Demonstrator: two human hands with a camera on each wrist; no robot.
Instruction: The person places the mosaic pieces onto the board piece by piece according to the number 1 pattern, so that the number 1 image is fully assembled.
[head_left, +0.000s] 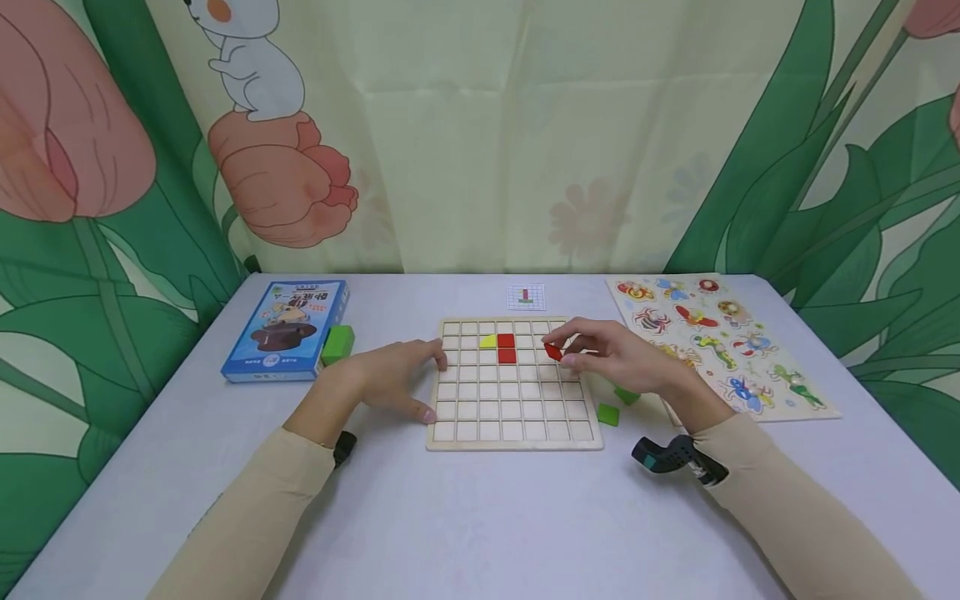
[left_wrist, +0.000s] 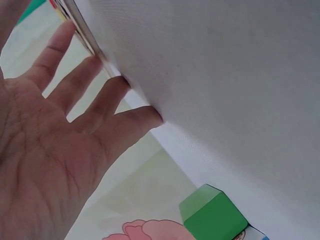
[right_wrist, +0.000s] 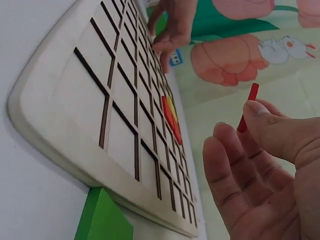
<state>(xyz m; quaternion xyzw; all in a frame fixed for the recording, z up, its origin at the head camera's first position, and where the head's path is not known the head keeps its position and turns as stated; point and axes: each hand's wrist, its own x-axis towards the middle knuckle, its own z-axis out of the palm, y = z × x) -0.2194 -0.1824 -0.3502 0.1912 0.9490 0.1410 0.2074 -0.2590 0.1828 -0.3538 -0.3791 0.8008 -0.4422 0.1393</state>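
Note:
A wooden grid board [head_left: 517, 431] lies flat on the table, with two red square tiles [head_left: 506, 356] and a yellow tile [head_left: 488, 341] in its upper cells. My left hand [head_left: 390, 375] rests at the board's left edge, fingers spread and fairly straight. Between thumb and fingers, my right hand [head_left: 618, 354] pinches a small red tile [head_left: 553, 352] over the board's upper right part. In the right wrist view that red tile [right_wrist: 254, 91] appears edge-on, apart from the board's surface.
Two green pieces [head_left: 608, 414] lie by the board's right edge. Behind the board is a small card [head_left: 526, 297] printed with a grid pattern. A blue box [head_left: 288, 329] and a green block [head_left: 338, 343] are at left. At right lies an insect picture board [head_left: 693, 318], partly behind my right hand.

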